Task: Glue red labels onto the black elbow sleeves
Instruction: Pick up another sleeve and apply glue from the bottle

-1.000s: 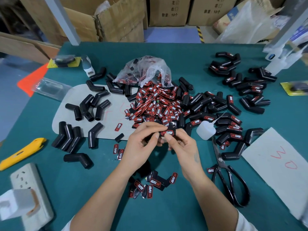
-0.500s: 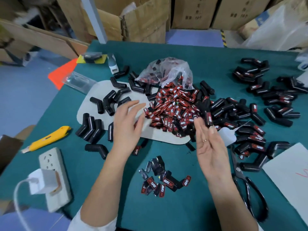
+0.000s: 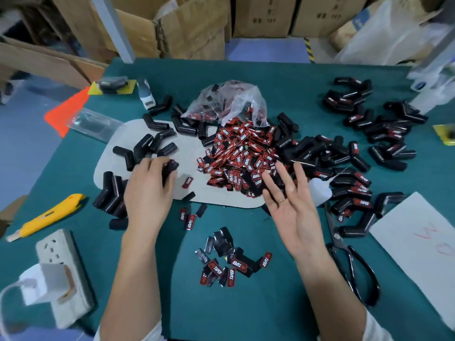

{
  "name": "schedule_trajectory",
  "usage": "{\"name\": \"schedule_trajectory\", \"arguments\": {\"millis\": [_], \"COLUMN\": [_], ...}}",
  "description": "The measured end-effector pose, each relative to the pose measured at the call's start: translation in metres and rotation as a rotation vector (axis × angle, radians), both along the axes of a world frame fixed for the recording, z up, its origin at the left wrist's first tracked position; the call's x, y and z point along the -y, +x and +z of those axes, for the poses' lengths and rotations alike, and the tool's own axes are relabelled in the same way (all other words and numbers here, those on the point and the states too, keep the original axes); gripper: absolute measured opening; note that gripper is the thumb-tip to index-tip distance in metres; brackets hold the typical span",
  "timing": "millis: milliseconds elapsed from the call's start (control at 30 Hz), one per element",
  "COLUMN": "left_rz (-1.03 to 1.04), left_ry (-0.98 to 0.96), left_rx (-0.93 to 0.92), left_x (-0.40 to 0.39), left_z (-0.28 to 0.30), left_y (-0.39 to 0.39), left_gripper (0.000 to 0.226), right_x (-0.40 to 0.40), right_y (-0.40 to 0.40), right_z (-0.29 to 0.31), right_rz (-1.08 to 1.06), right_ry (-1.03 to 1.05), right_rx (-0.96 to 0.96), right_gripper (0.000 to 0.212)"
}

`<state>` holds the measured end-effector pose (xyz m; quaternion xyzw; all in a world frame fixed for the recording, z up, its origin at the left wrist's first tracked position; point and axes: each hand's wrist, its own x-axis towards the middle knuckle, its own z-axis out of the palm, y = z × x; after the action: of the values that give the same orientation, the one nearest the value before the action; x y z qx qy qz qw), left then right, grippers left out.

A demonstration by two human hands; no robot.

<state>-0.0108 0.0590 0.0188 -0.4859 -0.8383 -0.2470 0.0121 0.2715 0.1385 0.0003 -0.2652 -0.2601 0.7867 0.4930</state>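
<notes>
Elbow sleeves [image 3: 320, 153], red labels [image 3: 241, 153] strewn on green table [image 3: 283, 303]; cardboard boxes [image 3: 192, 28] behind; left fingers [image 3: 167, 173] gripping sleeve, right fingers [image 3: 280, 178] spread.

counts: 2 hands, left hand [image 3: 147, 193] and right hand [image 3: 293, 205]; 1 scissors [image 3: 349, 262]; 1 yellow utility knife [image 3: 46, 215]; 1 power strip [image 3: 64, 267]; 1 plastic bag [image 3: 229, 102] of labels; red labels [image 3: 241, 156] in a heap, too many to count; black elbow sleeves [image 3: 147, 146] several dozen, exact number unclear; 2 grey sheets [image 3: 113, 153] [image 3: 423, 242]
</notes>
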Motion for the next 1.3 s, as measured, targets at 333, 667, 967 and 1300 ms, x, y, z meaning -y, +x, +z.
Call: {"name": "schedule_trajectory", "arguments": {"millis": [333, 667, 967, 1300], "left_rz": [-0.482, -0.568, -0.584, -0.391], "left_ry": [0.146, 0.206, 0.344, 0.450], "left_rx": [1.344, 1.621, 1.611, 1.654], "left_x": [-0.018, -0.020, -0.025, -0.029], "left_z": [-0.006, -0.004, -0.010, -0.017], "left_y": [0.092, 0.102, 0.101, 0.092], "left_gripper": [0.033, 0.028, 0.019, 0.022], "right_x": [0.013, -0.032, -0.012, -0.011], "right_y": [0.029, 0.088, 0.056, 0.036], "right_z": [0.028, 0.023, 0.033, 0.026], "right_rz": [-0.741, -0.092, -0.059, -0.095], "right_ry": [0.801, 0.518, 0.332, 0.123], "right_rx": [0.781, 1.668, 0.692, 0.434], "right_gripper": [0.016, 0.051, 0.036, 0.033]}}
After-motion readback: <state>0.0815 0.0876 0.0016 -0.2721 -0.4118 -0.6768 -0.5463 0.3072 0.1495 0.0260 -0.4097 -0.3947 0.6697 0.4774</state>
